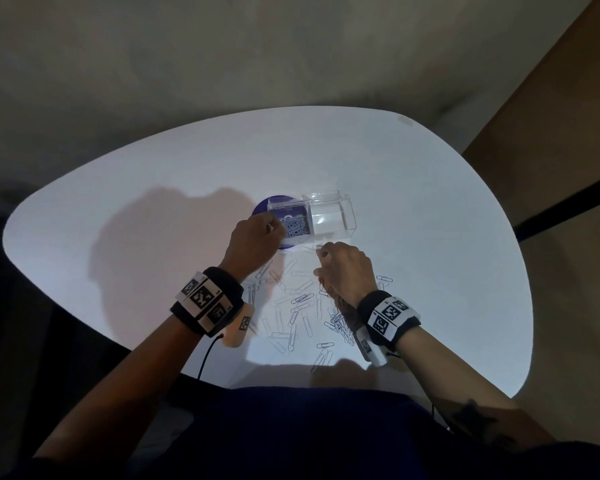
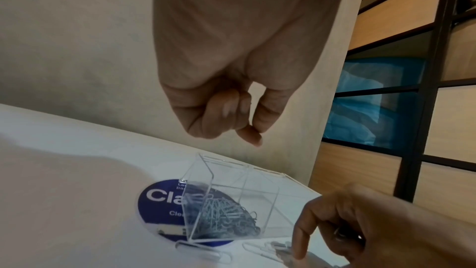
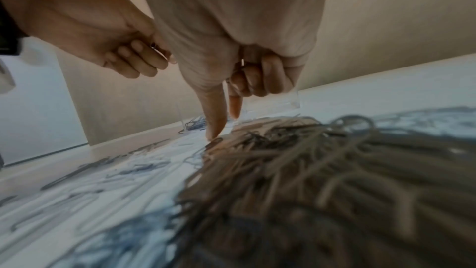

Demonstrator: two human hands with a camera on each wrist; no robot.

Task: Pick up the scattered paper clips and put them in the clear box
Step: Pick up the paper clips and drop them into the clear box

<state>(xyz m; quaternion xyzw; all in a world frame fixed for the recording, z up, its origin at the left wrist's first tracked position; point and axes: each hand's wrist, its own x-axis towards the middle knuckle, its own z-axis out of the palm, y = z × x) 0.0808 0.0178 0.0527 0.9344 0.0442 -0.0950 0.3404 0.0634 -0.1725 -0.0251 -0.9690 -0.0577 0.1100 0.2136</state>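
Dozens of thin wire paper clips (image 1: 300, 308) lie scattered flat on the smooth white rounded table (image 1: 118, 209) in our head view, too many and too tangled to count, with a denser heap by our right wrist. One clear box (image 1: 293, 221) of hard, glossy plastic stands beyond them on a round blue sticker (image 1: 262, 207), its hinged lid (image 1: 333, 218) open to the right; a mound of clips already fills it. Our left hand (image 1: 253, 242) hovers at the box's near-left corner, fingers curled. Our right hand (image 1: 343, 268) sits just in front of the box, over the loose clips.

From the left wrist we see what the head view hides: the left hand (image 2: 226, 109) has thumb and fingertips pressed together above the box (image 2: 231, 207), and we cannot tell whether a clip sits between them. Two or three clips lie against the box's near wall.

From the right wrist, the right hand (image 3: 231, 64) stretches thumb and forefinger down, the thumb tip touching one clip (image 3: 213, 143) on the table, while the other fingers curl around a few clips in the palm. Blurred clips crowd the foreground.
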